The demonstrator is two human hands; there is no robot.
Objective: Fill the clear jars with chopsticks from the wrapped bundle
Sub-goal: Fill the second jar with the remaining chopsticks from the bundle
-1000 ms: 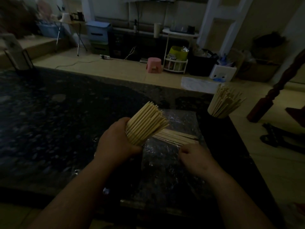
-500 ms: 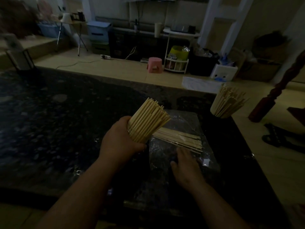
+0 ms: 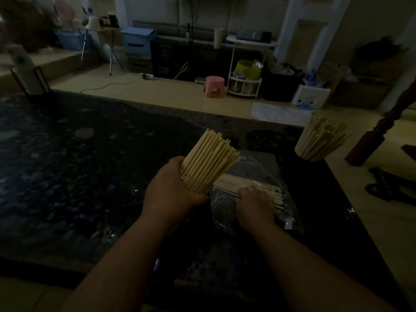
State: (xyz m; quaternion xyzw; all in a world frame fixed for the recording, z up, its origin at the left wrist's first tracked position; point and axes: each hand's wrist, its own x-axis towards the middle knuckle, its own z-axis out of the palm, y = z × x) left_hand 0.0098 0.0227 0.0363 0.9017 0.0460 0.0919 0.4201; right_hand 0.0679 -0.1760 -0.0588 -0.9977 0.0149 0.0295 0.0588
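Nearly there: the far right jar (image 3: 313,152) stands full, your left hand (image 3: 171,188) fingers grip a packed second jar (image 3: 197,184), and your right hand (image 3: 254,206) fingers curl over the few remaining chopsticks (image 3: 227,184).

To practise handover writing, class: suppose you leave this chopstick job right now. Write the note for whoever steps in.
Left hand: grips the tilted jar, packed with chopsticks.
Right hand: fingers curled on the loose chopsticks lying on the opened wrap.
Second jar: stands full at the table's far right.
Done: both jars look filled.
Left: load the loose chopsticks if they fit, then set the jar down.
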